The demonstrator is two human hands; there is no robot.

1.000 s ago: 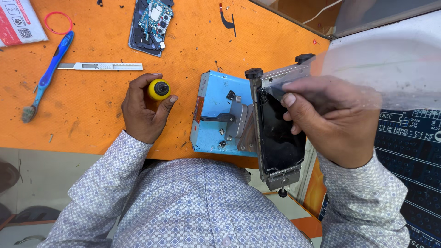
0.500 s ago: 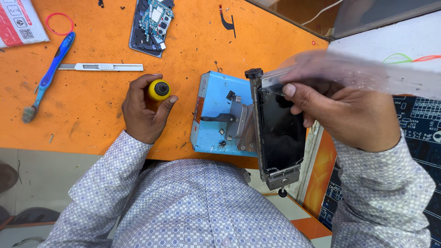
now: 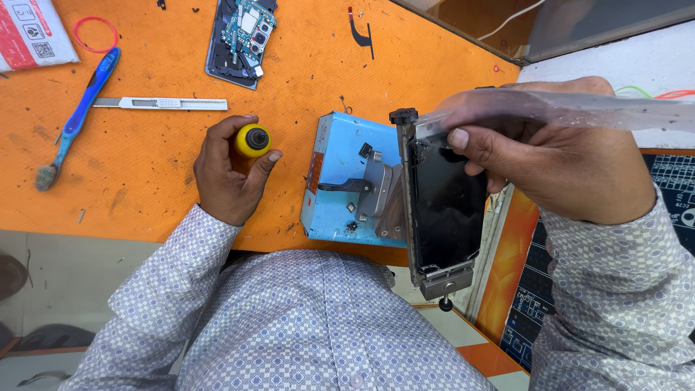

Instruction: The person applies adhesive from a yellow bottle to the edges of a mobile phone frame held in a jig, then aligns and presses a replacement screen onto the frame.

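My left hand (image 3: 228, 170) rests on the orange table (image 3: 145, 145) and grips a small yellow bottle with a black cap (image 3: 252, 140). My right hand (image 3: 550, 159) pinches a clear plastic film (image 3: 579, 110) at the top edge of a black phone screen (image 3: 445, 206). The film stretches away to the right. The screen sits clamped in a grey metal frame (image 3: 445, 279) fixed to a blue metal machine (image 3: 344, 177).
An opened phone with its circuit board showing (image 3: 242, 36) lies at the back. A silver utility knife (image 3: 163, 103), a blue brush (image 3: 76, 119), a red rubber band (image 3: 95, 32) and a red-and-white packet (image 3: 32, 32) lie at the left. A dark mat (image 3: 532, 304) is at the right.
My right hand has drawn the clear film further to the right, off the top of the screen. My left hand and the yellow bottle have stayed where they were.
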